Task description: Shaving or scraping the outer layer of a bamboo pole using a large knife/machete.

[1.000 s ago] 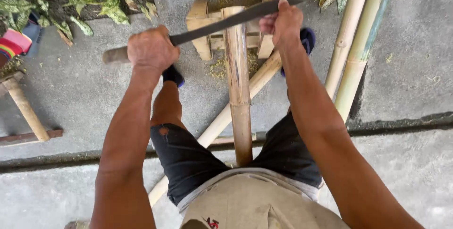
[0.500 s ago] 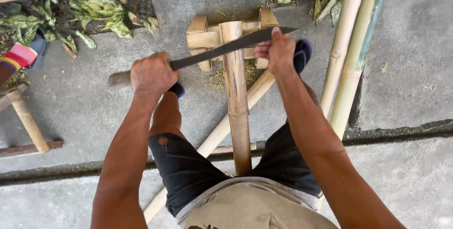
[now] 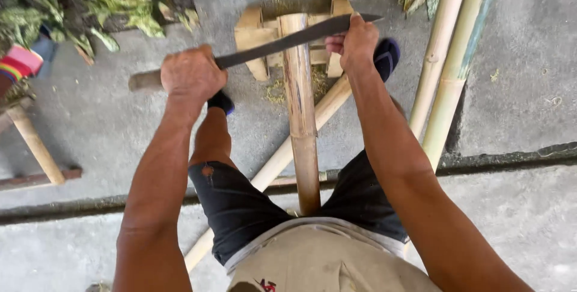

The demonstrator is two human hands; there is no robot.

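Now | blade point(image 3: 282, 42) betw. L hand point(image 3: 191, 75) & R hand point(image 3: 356, 44) | across bamboo point(image 3: 300, 111)

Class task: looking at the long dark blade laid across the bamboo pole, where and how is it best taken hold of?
Hedged judgement: grip the blade at both ends, from above. The left hand wraps the round wooden handle; the right hand grips near the tip, beyond the bamboo pole. The blade's middle lies across the pole.

Concrete floor point(image 3: 529, 57) carries bamboo poles point(image 3: 442, 57) and leaves point(image 3: 120, 3).
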